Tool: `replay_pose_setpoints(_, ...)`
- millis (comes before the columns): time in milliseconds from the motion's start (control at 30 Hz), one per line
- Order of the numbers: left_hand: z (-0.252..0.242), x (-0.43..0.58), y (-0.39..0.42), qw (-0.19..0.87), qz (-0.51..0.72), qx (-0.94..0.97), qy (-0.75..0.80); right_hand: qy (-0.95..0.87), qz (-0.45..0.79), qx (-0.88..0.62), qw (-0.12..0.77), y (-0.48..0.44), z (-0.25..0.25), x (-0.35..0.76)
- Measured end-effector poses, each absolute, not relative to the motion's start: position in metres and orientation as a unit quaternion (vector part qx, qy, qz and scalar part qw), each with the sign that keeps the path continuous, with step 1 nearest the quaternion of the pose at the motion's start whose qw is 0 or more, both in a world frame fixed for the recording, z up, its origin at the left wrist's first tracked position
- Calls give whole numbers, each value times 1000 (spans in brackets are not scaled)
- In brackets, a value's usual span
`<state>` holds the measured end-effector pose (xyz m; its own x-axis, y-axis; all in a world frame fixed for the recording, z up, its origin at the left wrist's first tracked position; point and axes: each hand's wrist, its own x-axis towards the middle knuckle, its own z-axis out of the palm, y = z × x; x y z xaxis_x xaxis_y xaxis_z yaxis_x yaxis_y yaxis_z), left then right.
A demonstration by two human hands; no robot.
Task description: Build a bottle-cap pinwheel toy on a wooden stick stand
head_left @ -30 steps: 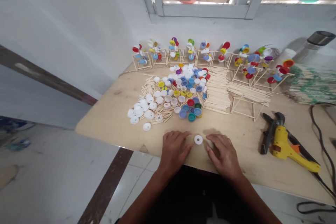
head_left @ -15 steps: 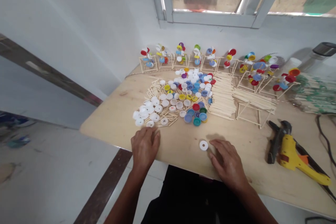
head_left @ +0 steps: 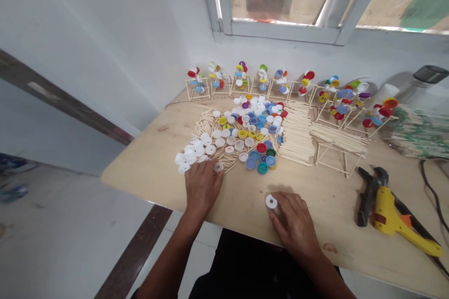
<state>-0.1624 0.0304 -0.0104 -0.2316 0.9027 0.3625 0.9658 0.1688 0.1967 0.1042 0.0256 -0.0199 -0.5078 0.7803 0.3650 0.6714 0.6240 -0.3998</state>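
My left hand [head_left: 201, 186] lies palm down at the near edge of a heap of bottle caps [head_left: 233, 138], fingers spread over white caps and short sticks; I cannot see whether it grips one. My right hand [head_left: 293, 222] rests on the wooden table [head_left: 147, 168] with its fingertips against a single white cap [head_left: 271, 201] that lies apart from the heap. Its fingers are curled lightly round the cap's near side.
A stack of thin wooden sticks [head_left: 298, 133] and a stick frame [head_left: 335, 156] lie right of the caps. A row of small cap-and-stick models [head_left: 261, 79] lines the wall. A yellow glue gun [head_left: 393, 215] and pliers [head_left: 368, 194] lie at the right.
My left hand moved away from the lone white cap, out left and then forward onto the cap heap. My right hand closed in on the lone cap.
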Motion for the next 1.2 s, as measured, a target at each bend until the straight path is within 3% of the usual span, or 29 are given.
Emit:
replay_pose_setpoints(367,-11,-165,7,64,-251,-603,-755,-861,98,-419,272,26,-27,105)
replay_pose_setpoints(600,-17,-175,-20,55,-222,-577,-784,-860,104,-412,283,27,-27,105)
replay_pose_setpoints(967,-11,-166,0,136,-242,-630,-726,-860,112,-412,279,28,-29,107)
replay_pose_setpoints(1200,-7,-156,29,82,-174,-678,-709,-861,124,-410,274,29,-28,107)
